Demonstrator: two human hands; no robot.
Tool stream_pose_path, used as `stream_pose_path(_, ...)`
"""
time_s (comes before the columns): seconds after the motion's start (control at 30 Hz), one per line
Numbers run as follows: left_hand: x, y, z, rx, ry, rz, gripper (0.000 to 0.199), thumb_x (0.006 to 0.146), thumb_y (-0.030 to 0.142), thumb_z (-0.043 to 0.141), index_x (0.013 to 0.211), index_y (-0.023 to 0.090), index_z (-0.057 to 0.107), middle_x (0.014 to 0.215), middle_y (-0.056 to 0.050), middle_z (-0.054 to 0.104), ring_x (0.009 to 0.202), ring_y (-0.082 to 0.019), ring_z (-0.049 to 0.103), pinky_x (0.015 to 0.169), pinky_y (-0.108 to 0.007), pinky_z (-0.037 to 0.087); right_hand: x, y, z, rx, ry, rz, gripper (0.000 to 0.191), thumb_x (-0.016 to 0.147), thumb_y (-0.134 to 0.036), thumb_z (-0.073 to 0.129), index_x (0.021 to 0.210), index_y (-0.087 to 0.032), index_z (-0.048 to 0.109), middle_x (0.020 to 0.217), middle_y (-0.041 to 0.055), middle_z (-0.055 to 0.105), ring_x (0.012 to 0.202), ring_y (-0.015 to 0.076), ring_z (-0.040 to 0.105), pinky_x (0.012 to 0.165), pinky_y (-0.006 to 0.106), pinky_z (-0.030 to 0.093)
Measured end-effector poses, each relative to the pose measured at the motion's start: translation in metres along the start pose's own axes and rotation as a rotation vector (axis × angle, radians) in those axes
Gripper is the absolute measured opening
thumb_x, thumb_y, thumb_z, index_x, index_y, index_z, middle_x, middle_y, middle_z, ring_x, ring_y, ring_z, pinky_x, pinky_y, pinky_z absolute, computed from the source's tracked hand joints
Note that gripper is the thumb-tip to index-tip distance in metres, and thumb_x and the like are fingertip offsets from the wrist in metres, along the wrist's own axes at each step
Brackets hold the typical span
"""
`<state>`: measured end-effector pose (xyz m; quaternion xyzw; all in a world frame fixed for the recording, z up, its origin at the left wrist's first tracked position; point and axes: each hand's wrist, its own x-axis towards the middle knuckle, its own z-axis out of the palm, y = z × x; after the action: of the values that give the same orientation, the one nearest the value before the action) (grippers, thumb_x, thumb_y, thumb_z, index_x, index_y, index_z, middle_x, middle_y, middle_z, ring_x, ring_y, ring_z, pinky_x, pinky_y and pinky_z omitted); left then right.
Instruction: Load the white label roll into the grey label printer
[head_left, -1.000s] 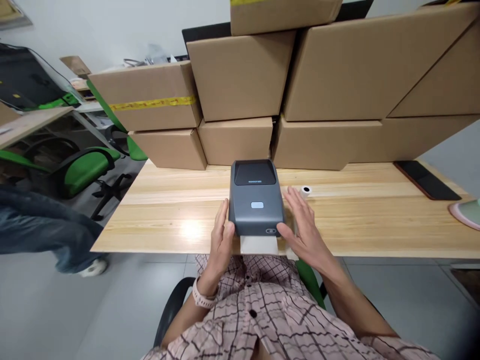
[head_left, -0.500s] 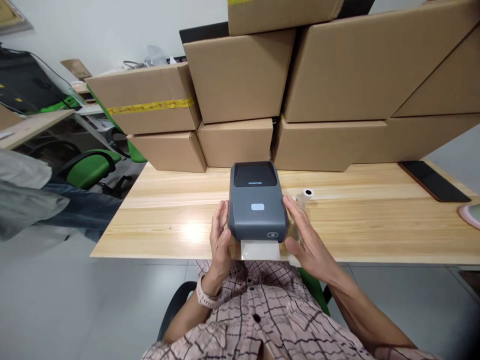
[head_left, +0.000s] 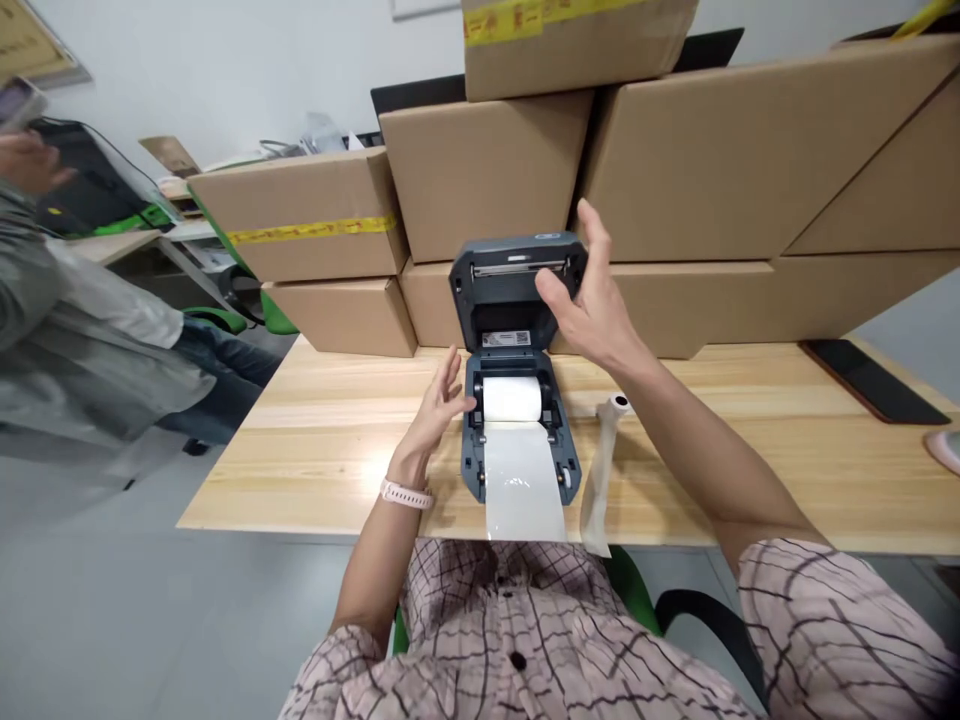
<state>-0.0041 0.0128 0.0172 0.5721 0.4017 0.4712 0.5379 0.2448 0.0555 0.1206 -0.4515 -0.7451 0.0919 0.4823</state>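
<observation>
A dark grey label printer stands on the wooden table with its lid raised. Inside it lies a white label roll, and a strip of label paper runs from the roll over the front edge. My right hand grips the lid's right corner, thumb on the inner face and forefinger stretched upward. Fingers apart, my left hand is at the printer's left side, its thumb at the edge of the base; whether it touches is hard to tell. Right of the printer stands a small roll with its paper tail unwound.
Cardboard boxes are stacked along the table's back edge, behind the lid. A dark phone lies at the far right, beside a pinkish object cut off by the frame. A person in a grey top stands at the left.
The printer's lid has swung up, with my right hand on it, showing the roll inside. My left hand has shifted slightly up and opened. The other person's hand has come into view.
</observation>
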Motion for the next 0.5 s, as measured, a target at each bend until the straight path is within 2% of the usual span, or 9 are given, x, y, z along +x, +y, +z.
stream_pose_path(0.1,-0.007,-0.014,-0.001,-0.036,-0.104,-0.105,0.114,0.070,0.025,0.076,0.167,0.029,0.018,0.176,-0.010,0.018,0.162,-0.034,0.017,0.129,-0.048,0.024,0.026,0.017,0.005,-0.043,-0.018,0.029,0.087,0.098,-0.073,0.039,0.166,-0.033,0.001,0.174,0.0079,0.023,0.155,0.0348,0.036,0.123,0.059,0.034)
stream_pose_path(0.23,-0.011,-0.015,0.004,-0.044,-0.105,-0.118,0.115,0.068,0.022,0.072,0.168,0.027,0.015,0.175,-0.009,0.020,0.159,-0.033,0.026,0.126,-0.044,0.029,0.044,0.024,0.003,-0.126,-0.077,0.057,0.085,0.100,-0.069,0.037,0.166,-0.029,0.000,0.171,0.0112,0.029,0.153,0.0362,0.038,0.122,0.061,0.034)
stream_pose_path(0.33,-0.011,-0.011,0.007,0.008,-0.094,-0.110,0.105,0.070,0.019,0.066,0.166,0.026,0.024,0.171,-0.009,0.031,0.151,-0.032,0.037,0.117,-0.041,0.038,0.030,0.007,-0.003,-0.215,0.026,-0.052,0.085,0.100,-0.061,0.046,0.167,-0.028,0.004,0.170,0.0116,0.030,0.155,0.0370,0.032,0.124,0.063,0.030)
stream_pose_path(0.4,-0.011,-0.009,0.008,0.092,-0.064,-0.079,0.098,0.071,0.019,0.064,0.163,0.024,0.031,0.162,-0.011,0.045,0.138,-0.031,0.048,0.105,-0.039,0.045,0.007,-0.009,-0.004,-0.225,0.044,-0.161,0.079,0.100,-0.051,0.051,0.166,-0.029,0.014,0.163,0.0120,0.042,0.151,0.0354,0.039,0.123,0.061,0.033)
stream_pose_path(0.43,-0.011,-0.008,0.008,0.157,-0.032,-0.062,0.095,0.071,0.019,0.064,0.162,0.023,0.035,0.152,-0.012,0.053,0.128,-0.030,0.053,0.099,-0.038,0.048,-0.005,-0.015,-0.003,-0.207,-0.026,-0.202,0.075,0.100,-0.046,0.053,0.165,-0.029,0.020,0.156,0.0122,0.051,0.145,0.0341,0.047,0.120,0.059,0.038)
stream_pose_path(0.5,-0.012,-0.008,0.008,0.299,0.036,-0.046,0.092,0.072,0.021,0.065,0.160,0.022,0.039,0.122,-0.010,0.065,0.104,-0.025,0.058,0.085,-0.035,0.047,-0.027,-0.021,0.004,-0.166,-0.307,-0.232,0.072,0.098,-0.040,0.055,0.163,-0.028,0.028,0.143,0.0113,0.063,0.133,0.0317,0.060,0.110,0.053,0.049)
